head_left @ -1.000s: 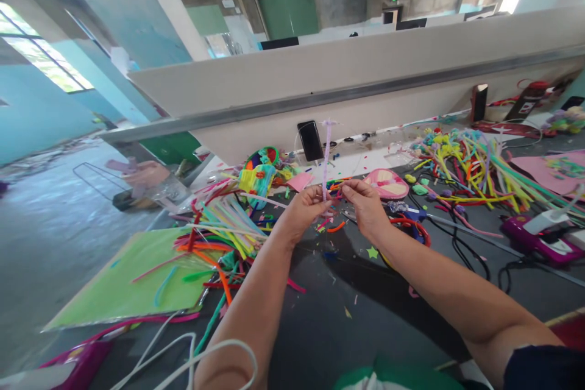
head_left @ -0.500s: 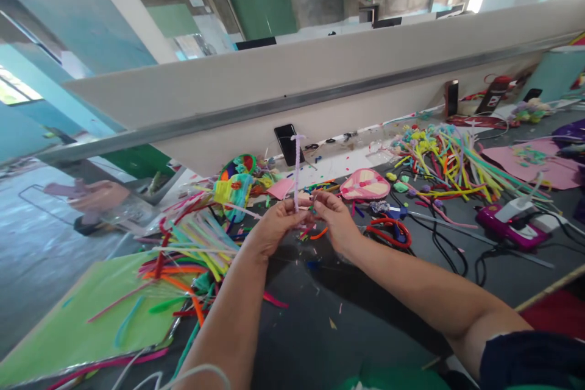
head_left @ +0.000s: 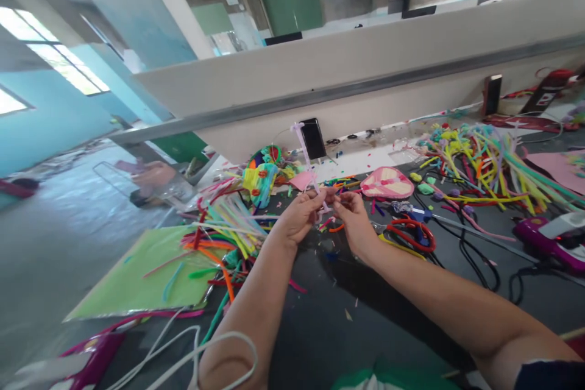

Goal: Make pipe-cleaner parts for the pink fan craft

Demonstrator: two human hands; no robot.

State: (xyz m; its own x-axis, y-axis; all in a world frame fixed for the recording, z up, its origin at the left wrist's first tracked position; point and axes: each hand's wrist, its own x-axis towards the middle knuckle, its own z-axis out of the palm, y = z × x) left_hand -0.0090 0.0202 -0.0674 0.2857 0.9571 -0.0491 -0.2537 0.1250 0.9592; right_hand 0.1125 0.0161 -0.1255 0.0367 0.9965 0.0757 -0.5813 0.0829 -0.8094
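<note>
A pale lilac pipe cleaner with a short bent top rises from my left hand, whose thumb and fingers are closed on its lower part. Some of the lilac piece curls out below the fingertips. Close by on the right, my right hand has its fingertips pinched together near the lower end of the piece. What lies between those fingers is too small to make out. Red-handled scissors rest on the dark table just beyond my right wrist.
Pipe cleaners lie bunched at left beside a green sheet. A pink heart-shaped piece, a phone and another heap of pipe cleaners stand farther back. Purple power strips and cables flank the table.
The view has swung left, so everything sits farther right. The lilac pipe cleaner now leans to the left instead of standing upright, and its lower curl shows below my fingers.
</note>
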